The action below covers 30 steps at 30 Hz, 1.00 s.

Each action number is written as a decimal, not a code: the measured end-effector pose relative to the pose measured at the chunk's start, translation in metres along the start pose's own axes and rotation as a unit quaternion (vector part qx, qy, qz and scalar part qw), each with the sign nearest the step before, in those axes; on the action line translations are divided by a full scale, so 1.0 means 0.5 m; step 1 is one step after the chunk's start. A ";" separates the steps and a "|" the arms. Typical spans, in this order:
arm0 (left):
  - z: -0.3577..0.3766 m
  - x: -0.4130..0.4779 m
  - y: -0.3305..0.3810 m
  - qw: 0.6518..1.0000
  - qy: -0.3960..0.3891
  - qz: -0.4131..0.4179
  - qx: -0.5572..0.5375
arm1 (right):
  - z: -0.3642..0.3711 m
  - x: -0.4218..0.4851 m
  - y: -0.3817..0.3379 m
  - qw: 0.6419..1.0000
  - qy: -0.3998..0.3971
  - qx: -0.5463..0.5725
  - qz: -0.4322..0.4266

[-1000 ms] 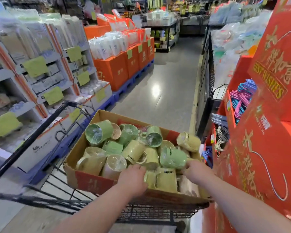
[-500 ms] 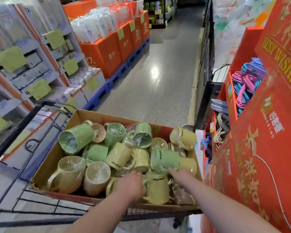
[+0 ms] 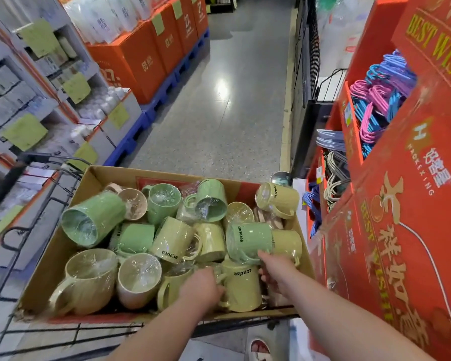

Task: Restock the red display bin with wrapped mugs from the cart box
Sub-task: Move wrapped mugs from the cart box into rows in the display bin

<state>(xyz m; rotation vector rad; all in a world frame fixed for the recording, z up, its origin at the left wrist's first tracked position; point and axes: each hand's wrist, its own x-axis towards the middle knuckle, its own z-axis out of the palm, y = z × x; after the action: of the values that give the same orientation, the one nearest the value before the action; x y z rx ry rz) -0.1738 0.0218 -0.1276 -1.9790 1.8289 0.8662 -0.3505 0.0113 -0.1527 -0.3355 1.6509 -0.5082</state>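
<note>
A cardboard box (image 3: 120, 178) on the wire cart (image 3: 37, 230) holds several plastic-wrapped mugs, green, yellow and beige. My left hand (image 3: 203, 287) is in the box's near side, fingers curled at the handle of an upright yellow mug (image 3: 242, 290) printed "concise". My right hand (image 3: 276, 269) is just right of that mug. Its fingers hook under a green mug (image 3: 248, 241) lying on its side, and its thumb rests by the yellow one. The red display (image 3: 414, 256) rises at the right edge; its mug bin is out of sight.
Coloured hangers (image 3: 380, 100) fill compartments of the red display. Orange cartons (image 3: 141, 61) on blue pallets and shelving line the left. The grey aisle floor (image 3: 219, 113) runs ahead past the cart. A sandalled foot (image 3: 258, 347) shows below.
The view has tilted down and closer to the box. My left hand slid right to the yellow mug's handle, and my right hand settled under the green mug.
</note>
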 end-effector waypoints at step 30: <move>-0.056 -0.011 -0.082 0.981 0.049 0.073 -0.173 | 0.024 -0.165 0.041 0.969 0.162 0.080 -0.169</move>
<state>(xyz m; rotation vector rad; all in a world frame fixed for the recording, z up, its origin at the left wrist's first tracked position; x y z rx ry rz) -0.1276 0.0152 -0.1098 -2.1419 2.0132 1.2232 -0.3253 0.0681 -0.0937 -0.4340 1.8609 -0.9891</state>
